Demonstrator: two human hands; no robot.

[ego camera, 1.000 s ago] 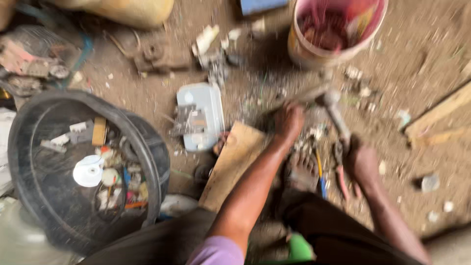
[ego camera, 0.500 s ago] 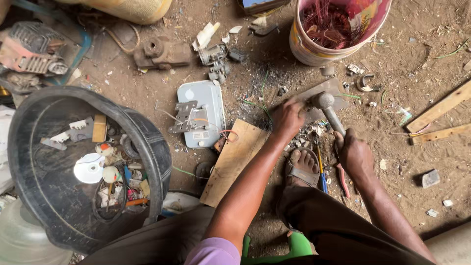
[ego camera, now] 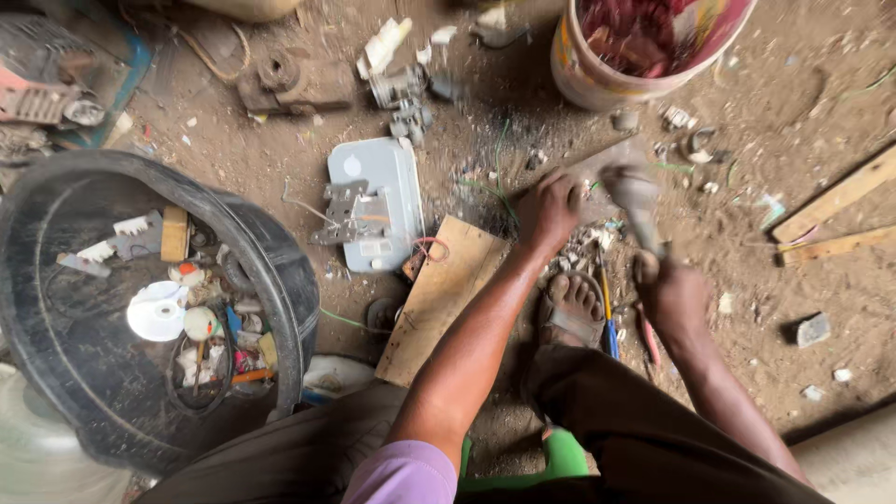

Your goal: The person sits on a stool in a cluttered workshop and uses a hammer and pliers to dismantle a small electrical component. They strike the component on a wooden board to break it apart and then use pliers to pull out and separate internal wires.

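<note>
My left hand [ego camera: 551,210] presses down on a grey metal piece [ego camera: 597,168] lying on the dirt ground. My right hand [ego camera: 674,291] is closed around the handle of a hammer [ego camera: 637,198], whose blurred head hangs just right of the left hand, over that metal piece. My sandalled foot [ego camera: 571,308] rests on the ground between the two arms. A wooden board [ego camera: 441,294] lies under my left forearm.
A black tub [ego camera: 280,271] with several small scrap parts stands at left. A light grey housing with a metal bracket [ego camera: 369,210] lies beside the board. A bucket [ego camera: 597,75] of scrap stands at top right, wood slats [ego camera: 835,201] at far right. Screwdrivers [ego camera: 609,317] lie by the foot.
The hammer in my right hand has swung and now shows motion blur above the metal piece. My left hand stays on the piece. The view has shifted slightly.
</note>
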